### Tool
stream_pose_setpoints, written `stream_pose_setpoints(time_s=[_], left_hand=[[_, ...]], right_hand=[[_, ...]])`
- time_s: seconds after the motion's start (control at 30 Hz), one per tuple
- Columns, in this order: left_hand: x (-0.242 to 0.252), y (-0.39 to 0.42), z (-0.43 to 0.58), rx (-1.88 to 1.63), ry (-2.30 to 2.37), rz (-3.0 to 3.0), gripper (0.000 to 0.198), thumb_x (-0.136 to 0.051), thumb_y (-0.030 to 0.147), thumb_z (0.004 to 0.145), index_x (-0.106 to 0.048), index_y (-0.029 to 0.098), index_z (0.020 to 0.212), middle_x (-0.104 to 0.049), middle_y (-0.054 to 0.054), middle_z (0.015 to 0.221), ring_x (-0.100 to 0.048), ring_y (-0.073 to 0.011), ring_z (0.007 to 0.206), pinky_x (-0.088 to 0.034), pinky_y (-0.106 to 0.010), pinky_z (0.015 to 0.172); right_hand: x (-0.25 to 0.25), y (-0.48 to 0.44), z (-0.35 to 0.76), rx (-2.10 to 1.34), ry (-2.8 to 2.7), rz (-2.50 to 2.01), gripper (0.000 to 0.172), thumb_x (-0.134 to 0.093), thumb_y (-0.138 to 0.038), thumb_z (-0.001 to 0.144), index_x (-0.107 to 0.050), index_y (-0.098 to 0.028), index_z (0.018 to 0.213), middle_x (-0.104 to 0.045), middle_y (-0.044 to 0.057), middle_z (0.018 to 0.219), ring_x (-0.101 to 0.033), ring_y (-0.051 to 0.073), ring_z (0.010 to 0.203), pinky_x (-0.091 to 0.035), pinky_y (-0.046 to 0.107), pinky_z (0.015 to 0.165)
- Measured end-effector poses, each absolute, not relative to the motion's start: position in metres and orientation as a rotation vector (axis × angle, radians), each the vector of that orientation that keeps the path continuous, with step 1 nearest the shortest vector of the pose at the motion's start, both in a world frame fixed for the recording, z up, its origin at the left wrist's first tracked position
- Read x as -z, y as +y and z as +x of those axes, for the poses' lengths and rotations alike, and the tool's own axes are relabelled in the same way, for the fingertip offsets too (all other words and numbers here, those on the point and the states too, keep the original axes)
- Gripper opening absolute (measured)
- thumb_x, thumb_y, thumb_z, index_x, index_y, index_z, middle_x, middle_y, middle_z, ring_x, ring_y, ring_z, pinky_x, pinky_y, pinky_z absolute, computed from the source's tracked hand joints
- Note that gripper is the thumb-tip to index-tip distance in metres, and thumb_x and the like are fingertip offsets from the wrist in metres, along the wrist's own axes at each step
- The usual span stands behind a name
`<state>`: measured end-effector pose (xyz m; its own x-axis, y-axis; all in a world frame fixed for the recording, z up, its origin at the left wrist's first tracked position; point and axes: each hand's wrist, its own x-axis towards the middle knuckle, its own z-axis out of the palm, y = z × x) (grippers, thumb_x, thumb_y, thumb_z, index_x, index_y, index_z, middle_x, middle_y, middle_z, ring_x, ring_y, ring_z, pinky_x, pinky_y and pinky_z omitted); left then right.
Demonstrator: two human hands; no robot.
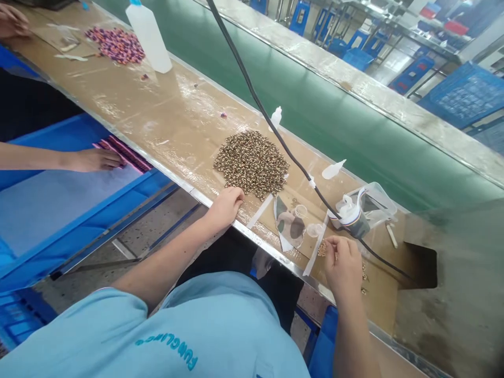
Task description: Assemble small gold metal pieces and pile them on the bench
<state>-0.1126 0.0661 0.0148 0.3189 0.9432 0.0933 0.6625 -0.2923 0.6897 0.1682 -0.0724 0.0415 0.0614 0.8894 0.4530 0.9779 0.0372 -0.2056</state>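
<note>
My left hand (pixel 225 209) rests at the table's front edge, fingers curled together, by the near side of a heap of small shiny gold-and-dark metal pieces (pixel 252 164). Whatever its fingertips hold is too small to name. My right hand (pixel 344 263) is closed in a pinch beside a little cluster of tiny copper-coloured pieces (pixel 322 249). What sits between that thumb and finger cannot be made out. Between the two hands lies a mirror-like sheet (pixel 289 223) with small clear round dishes (pixel 314 230) near it, flanked by strips of white tape (pixel 260 211).
A black cable (pixel 252 86) hangs across the table. Behind are small white squeeze bottles (pixel 334 169), a clear plastic box (pixel 378 202) and a large white bottle (pixel 149 37). A co-worker's hand (pixel 96 159) is over a blue tray (pixel 79 220); pink-purple pieces (pixel 116 45) lie far left.
</note>
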Motion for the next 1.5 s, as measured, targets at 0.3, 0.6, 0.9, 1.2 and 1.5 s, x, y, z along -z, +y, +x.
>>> stream_pose_setpoints(time_s=[0.3, 0.6, 0.9, 1.2, 1.5], left_hand=[[-0.003, 0.06, -0.114, -0.954, 1.397, 1.917, 0.016, -0.046, 0.023, 0.08, -0.061, 0.018, 0.08, -0.062, -0.004, 0.081, -0.055, -0.0172, 0.077, -0.046, -0.031, 0.076], [-0.002, 0.058, -0.112, -1.041, 1.381, 1.807, 0.015, -0.046, 0.025, 0.081, -0.059, 0.017, 0.082, -0.06, -0.005, 0.081, -0.057, -0.0158, 0.075, -0.047, -0.029, 0.072], [-0.014, 0.052, -0.105, -1.075, 1.254, 1.386, 0.014, -0.053, 0.025, 0.076, -0.056, 0.015, 0.085, -0.06, -0.002, 0.075, -0.059, -0.0132, 0.068, -0.05, -0.029, 0.071], [-0.014, 0.029, -0.069, -0.926, 0.963, 0.999, 0.012, -0.061, 0.02, 0.072, -0.056, 0.015, 0.081, -0.06, 0.002, 0.072, -0.059, -0.0091, 0.066, -0.05, -0.024, 0.07], [-0.02, 0.01, -0.041, -0.731, 0.736, 0.783, 0.021, -0.072, 0.023, 0.067, -0.058, 0.012, 0.078, -0.064, 0.0, 0.067, -0.062, -0.0088, 0.065, -0.049, -0.021, 0.065]], right_hand=[[-0.057, -0.046, 0.179, 0.483, -2.23, -1.855, 0.021, -0.042, -0.024, 0.091, -0.055, -0.019, 0.076, -0.058, 0.005, 0.077, -0.047, 0.017, 0.073, -0.03, 0.03, 0.07], [-0.062, -0.043, 0.176, 0.519, -2.389, -1.814, 0.021, -0.04, -0.021, 0.091, -0.055, -0.018, 0.077, -0.057, 0.005, 0.076, -0.045, 0.018, 0.074, -0.028, 0.032, 0.073], [-0.067, -0.044, 0.174, 0.65, -2.48, -1.762, 0.016, -0.041, -0.015, 0.088, -0.056, -0.018, 0.083, -0.057, 0.006, 0.079, -0.043, 0.019, 0.074, -0.028, 0.031, 0.073], [-0.07, -0.042, 0.17, 0.762, -2.507, -1.752, 0.015, -0.042, -0.014, 0.088, -0.055, -0.017, 0.08, -0.059, 0.007, 0.08, -0.045, 0.019, 0.075, -0.028, 0.032, 0.076], [-0.064, -0.049, 0.174, 0.496, -2.188, -1.793, 0.014, -0.044, -0.023, 0.09, -0.054, -0.019, 0.08, -0.059, 0.005, 0.079, -0.051, 0.017, 0.075, -0.034, 0.029, 0.07]])
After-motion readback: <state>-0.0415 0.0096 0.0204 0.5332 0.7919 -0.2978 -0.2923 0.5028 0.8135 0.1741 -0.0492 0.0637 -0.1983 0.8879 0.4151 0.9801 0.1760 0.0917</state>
